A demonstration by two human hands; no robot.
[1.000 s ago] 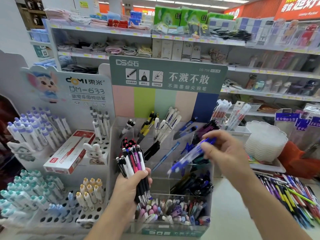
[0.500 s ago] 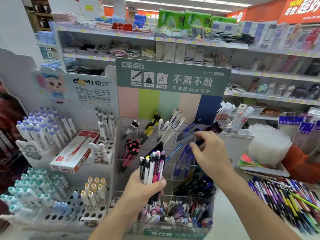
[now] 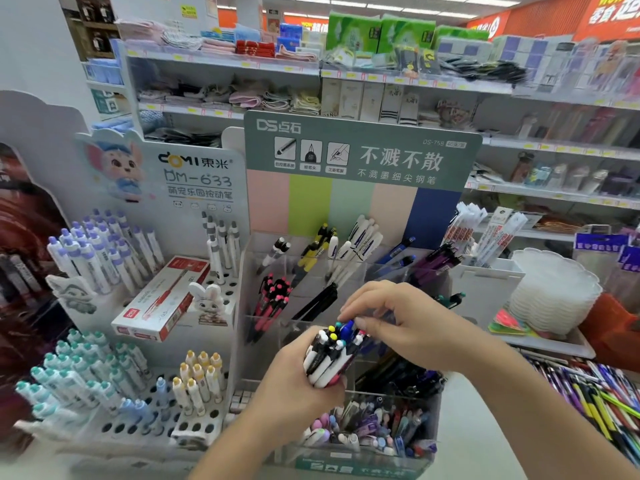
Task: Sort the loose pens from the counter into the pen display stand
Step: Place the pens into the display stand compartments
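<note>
Here we are gripping a bundle of pens (image 3: 329, 358) in our left hand (image 3: 298, 379), fingers wrapped tight round the barrels, the clicker ends pointing up and away from our palm. Our right hand (image 3: 408, 327) is reaching over the top of that bundle, thumb and forefinger closing on the blue-capped pen (image 3: 347, 330) at its upper edge; the pinch looks made, though the other fingers are arching loosely above it and holding nothing.

Just beyond our right fingertips, the clear pen display stand (image 3: 346, 271) is rising in tiers. Its back row is already holding grouped pens: black-and-white ones, yellow-and-black ones, white ones with dark clips, blue ones and purple ones further to the right. One tier nearer, beside our left knuckles, pink-tipped pens (image 3: 273, 299) are sitting in one compartment and a few black ones in the next. Below our wrists the front trough (image 3: 374, 427) is holding a mixed jumble (still unsorted, by the look of it).

We are judging the job partly done. The compartments are filling by colour, but our left hand is still carrying a full fistful, and out past our right forearm a big heap of loose pens (image 3: 588, 393) is lying on the counter (image 3: 478, 438), untouched. So most of the sorting is likely ahead of us: this blue pen probably belongs with the blue ones beyond our right fingers, then the rest of the bundle, then the heap.
</note>
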